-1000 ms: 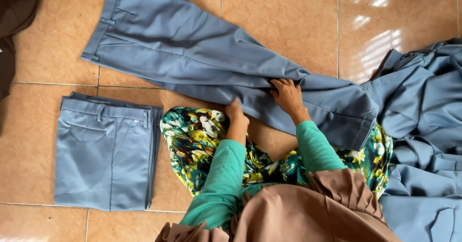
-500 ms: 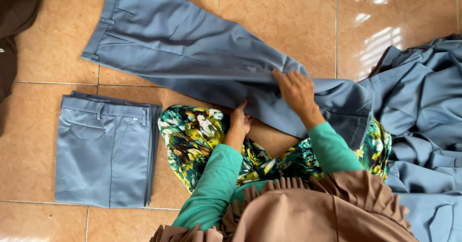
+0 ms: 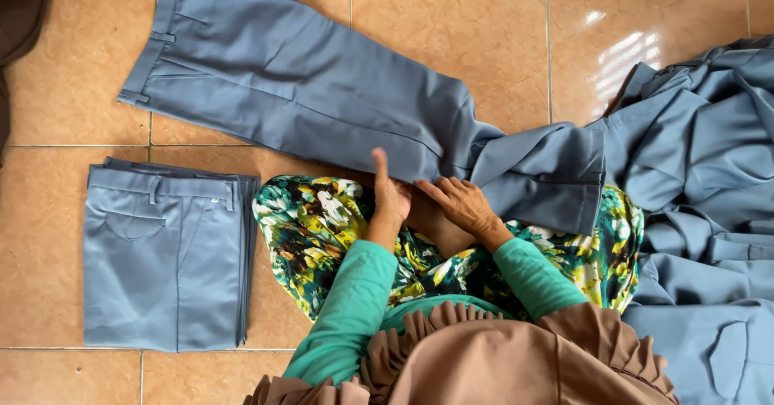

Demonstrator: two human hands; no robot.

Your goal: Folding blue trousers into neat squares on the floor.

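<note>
While the blue-grey trousers (image 3: 322,99) lie spread on the tiled floor (image 3: 484,26) before my knees, my left hand (image 3: 391,194) and right hand (image 3: 461,203) rest flat and unclenched at their near edge, gripping nothing. I judge I'm mid-fold; next needs the hem (image 3: 556,187) brought toward the waistband.

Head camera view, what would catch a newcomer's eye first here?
Probably the long blue-grey trousers spread flat across the tan tiled floor, with the left hand and right hand resting at their lower edge. Next, the bright floral skirt below them, the folded trousers stack at left, and a rumpled heap of blue cloth at right.
</note>
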